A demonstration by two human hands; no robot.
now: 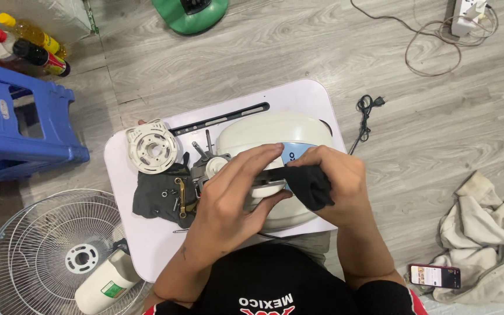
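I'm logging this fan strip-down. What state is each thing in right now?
Fan body: lying on the white table, opened.
Black cloth: bunched in right hand.
Left hand: gripping a pale fan part.
Round white cover: detached, flat.
Wire guard: off, on floor.
Phone: screen lit.
Plug: unplugged.

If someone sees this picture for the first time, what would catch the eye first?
At the centre, the left hand and the right hand, which grips a black cloth, work on a white fan body lying on a small white table. At the lower left a wire fan grille lies on the floor, and a blue plastic stool stands at the left edge.
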